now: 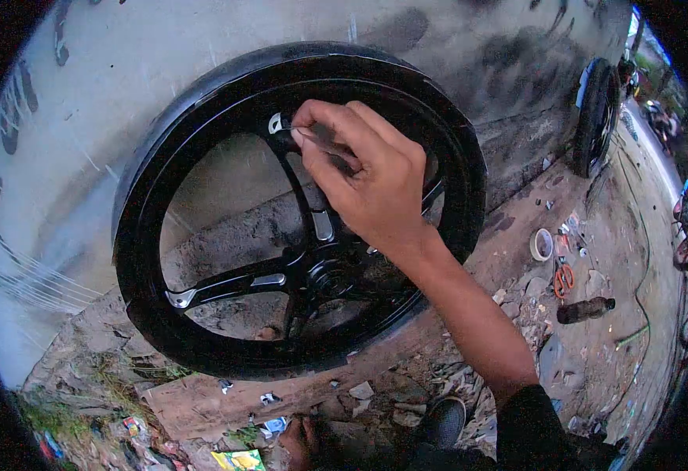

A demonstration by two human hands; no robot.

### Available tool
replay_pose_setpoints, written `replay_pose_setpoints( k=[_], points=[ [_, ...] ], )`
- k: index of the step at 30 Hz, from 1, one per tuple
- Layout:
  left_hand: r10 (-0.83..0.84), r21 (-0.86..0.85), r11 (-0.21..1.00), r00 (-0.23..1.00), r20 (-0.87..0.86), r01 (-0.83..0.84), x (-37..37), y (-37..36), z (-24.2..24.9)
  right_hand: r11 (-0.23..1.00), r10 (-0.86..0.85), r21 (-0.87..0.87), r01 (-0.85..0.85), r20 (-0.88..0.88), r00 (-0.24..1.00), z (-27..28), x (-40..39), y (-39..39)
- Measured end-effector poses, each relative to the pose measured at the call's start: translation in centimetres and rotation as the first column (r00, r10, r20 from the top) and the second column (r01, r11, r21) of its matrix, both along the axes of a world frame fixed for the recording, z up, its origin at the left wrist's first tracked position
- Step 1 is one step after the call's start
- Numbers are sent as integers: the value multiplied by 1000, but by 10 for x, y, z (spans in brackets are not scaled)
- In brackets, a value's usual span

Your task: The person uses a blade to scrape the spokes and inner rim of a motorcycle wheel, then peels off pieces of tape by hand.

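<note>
- The pale wall [226,47], streaked and smudged with dark marks, spreads behind the right hand [367,161] and to both sides of it.
- The black spoked wheel [305,259] stands upright in front of that wall, directly under the person's right hand, its hub below and slightly left of the fingers.
- A 2nd wheel [594,118] stands well apart, to the right of the hand, close to the wall.
- The right hand is narrow: thumb and forefinger pinch together on a thin strip [305,129] at the wheel's upper rim, the other fingers curled. Whether the left hand shows cannot be told; skin at the lower edge is too dark to identify.
- Below the hand, near the bottom edge, is 1 dark shoe [444,421].
- Lower right of the hand, a dark bottle [583,311] lies on its side on the ground.
- Above the bottle sit 1 pair of orange-handled scissors [564,279] and, just above them, 1 round white-rimmed container [542,244].
- Of the silver patches on the wheel, 1 [275,123] is just left of the fingertips; at least 3 others lie lower down.
</note>
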State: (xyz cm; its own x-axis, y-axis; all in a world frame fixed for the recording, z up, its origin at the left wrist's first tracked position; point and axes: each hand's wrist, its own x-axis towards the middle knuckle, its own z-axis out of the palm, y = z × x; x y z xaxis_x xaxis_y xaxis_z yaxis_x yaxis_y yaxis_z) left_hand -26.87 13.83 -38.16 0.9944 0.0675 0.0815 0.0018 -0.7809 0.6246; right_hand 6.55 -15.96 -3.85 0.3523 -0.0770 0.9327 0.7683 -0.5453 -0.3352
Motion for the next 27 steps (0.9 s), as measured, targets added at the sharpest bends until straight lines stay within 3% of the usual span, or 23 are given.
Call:
replay_pose_setpoints(
  k=[2,8,12,17,20,22,24,27],
  points=[
    [6,74,997,1000,-21,-4,-1,0,4,1000,-9,5,9,0,1000,-1,0,0],
    [6,-32,999,990,143,-2,-7,12,-36,1000,-20,9,21,-42,999,-1,-3,0],
    [34,-110,993,999,-2,-34,-14,16,-42,999,-20,44,22,-55,998,-4,-4,2],
    [9,-67,998,996,85,-3,-4,5,-21,995,-84,36,90,-143,986,-7,-16,-6],
    [-7,5,1000,1000,-4,7,1,0,4,996,-71,44,78,-144,987,-17,-18,-11],
    [54,-149,986,989,-138,-75,2,-5,13,995,-58,73,74,-191,980,-20,-24,-14],
    [59,-151,985,989,-135,-79,0,-4,11,991,-52,105,78,-233,971,-22,-33,-17],
    [6,5,1000,1000,2,-6,-7,10,-22,986,-3,158,47,-270,963,-27,-47,-28]
  ],
)
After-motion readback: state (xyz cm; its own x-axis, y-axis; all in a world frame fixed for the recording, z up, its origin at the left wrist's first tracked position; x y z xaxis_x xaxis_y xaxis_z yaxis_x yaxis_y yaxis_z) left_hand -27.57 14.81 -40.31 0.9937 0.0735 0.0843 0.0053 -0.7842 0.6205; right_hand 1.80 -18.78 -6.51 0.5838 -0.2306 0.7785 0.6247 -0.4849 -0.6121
